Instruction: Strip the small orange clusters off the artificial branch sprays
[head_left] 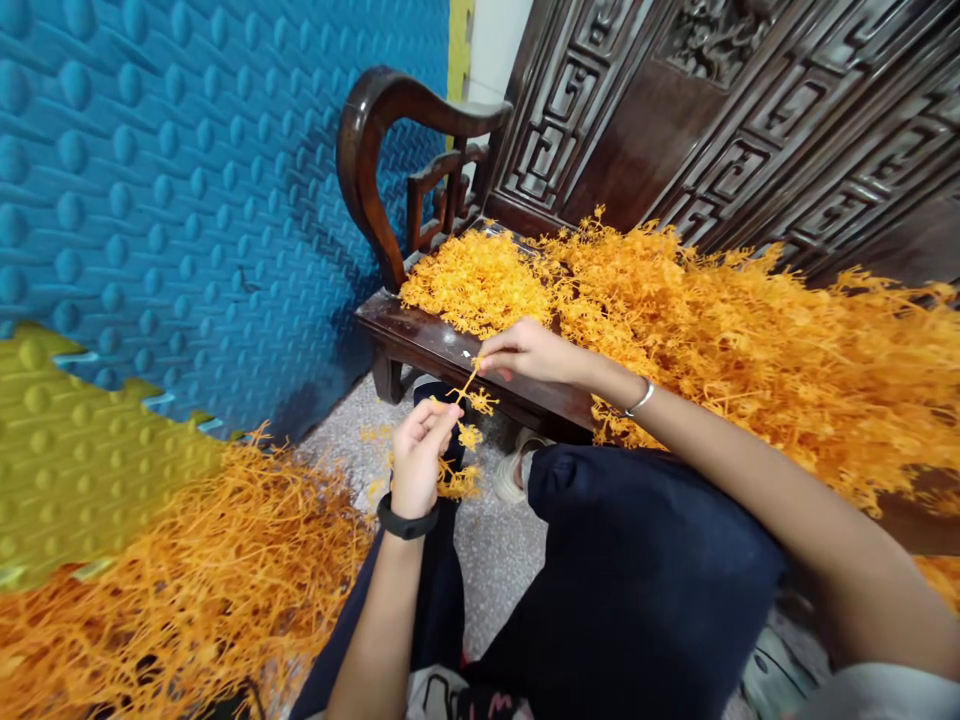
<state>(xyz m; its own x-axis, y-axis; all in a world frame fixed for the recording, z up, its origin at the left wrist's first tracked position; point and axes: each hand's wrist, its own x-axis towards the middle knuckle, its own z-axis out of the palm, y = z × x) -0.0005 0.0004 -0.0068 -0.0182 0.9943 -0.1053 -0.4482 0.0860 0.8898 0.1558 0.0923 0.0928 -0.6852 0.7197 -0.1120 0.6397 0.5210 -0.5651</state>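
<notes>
Currently pinching one orange plastic sprig (466, 398) between both hands: left hand (418, 455), black band at the wrist, closing thumb and fingertips narrowly on the lower end, right hand (529, 352), silver bangle on the wrist, nipping the upper stem between thumb and forefinger, remaining fingers curled in. Holding the sprig in the air above the knees, just in front of the dark wooden bench (442, 345), small tufted side branches hanging off it. Judging by the grip, seemingly separating or stripping one piece from the stem, midway through a pull; calling next for a steady hold on the stem with one hand and a short, clean tug with the other, without snapping the thin branches. Sitting close behind the right hand, a large heap of orange sprigs (712, 310) covering the bench seat and spilling toward the carved backrest (675, 110). Lying well apart on the floor at lower left, a second pile of orange sprigs (187, 570), looking stringier, resting partly against a yellow foam mat (82, 440) and a blue foam mat (187, 160) lining the wall. Showing below the hands, dark trousers (645, 580) and speckled grey floor (495, 550) with a few stray orange bits.
</notes>
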